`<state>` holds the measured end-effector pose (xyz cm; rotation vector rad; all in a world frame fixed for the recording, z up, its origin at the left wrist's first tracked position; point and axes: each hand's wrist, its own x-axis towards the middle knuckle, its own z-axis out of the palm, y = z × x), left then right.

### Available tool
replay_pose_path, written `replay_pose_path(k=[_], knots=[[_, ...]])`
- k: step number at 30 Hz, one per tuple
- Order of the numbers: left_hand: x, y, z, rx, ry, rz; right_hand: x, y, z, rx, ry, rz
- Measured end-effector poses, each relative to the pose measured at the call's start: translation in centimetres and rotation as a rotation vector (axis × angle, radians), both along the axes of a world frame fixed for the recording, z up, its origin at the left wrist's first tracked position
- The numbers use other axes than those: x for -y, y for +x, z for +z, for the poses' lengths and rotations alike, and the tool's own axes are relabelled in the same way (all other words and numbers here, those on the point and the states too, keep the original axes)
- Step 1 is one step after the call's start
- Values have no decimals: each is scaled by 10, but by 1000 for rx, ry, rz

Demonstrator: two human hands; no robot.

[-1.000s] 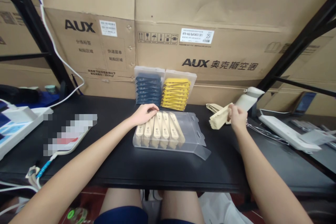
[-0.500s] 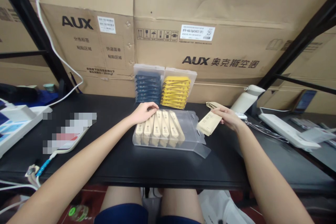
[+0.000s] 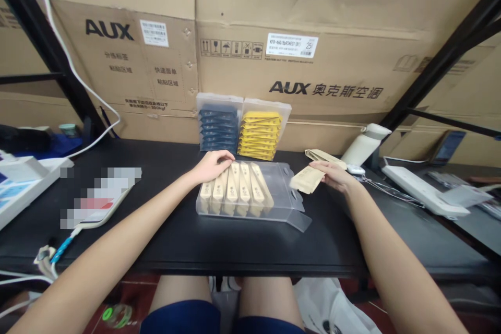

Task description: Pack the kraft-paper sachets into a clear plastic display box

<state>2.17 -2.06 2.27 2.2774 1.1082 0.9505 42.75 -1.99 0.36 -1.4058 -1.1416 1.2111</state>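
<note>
A clear plastic box (image 3: 282, 188) lies on the black table with its flap end to the right. Several beige packets (image 3: 245, 188) stand in a row inside its left part. My left hand (image 3: 213, 166) is closed over the far left edge of the box, fingers curled against the packets; part of its grip is hidden. To the right of the box, my right hand (image 3: 332, 173) pinches a beige packet (image 3: 307, 179) just beyond the flaps. Behind that hand lies another beige packet (image 3: 323, 156), partly covered.
Clear cases of blue packets (image 3: 218, 128) and yellow packets (image 3: 259, 133) lean against the cardboard (image 3: 332, 62). A pale bottle (image 3: 364, 145) tilts at right, near a white power strip (image 3: 422, 190). At left are a phone (image 3: 105, 203) with a cable and another power strip (image 3: 31, 188).
The packet in my right hand has turned flatter and shifted slightly towards the box. My left hand stays on the box. The whole view has shifted slightly.
</note>
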Motion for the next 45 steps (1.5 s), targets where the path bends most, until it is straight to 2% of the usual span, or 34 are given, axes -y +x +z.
replay_pose_path(k=[4,12,16,22,29,36,45], knots=[[0,0,0,2,-6,-6,-1,-1,-1,-20,-14,44],[-1,0,-1,7,0,-8,3,-3,-2,16,-112,233],[-1,0,-1,10,-2,-9,6,-5,0,31,-153,399],[0,1,0,11,2,-13,11,-1,1,-133,-181,642],[0,0,1,4,-3,-6,8,-19,-4,-101,-225,631],[-1,0,-2,15,8,-9,13,-46,-3,-95,-216,755],[-2,0,-4,36,-4,0,17,-64,-2,-221,-185,841]])
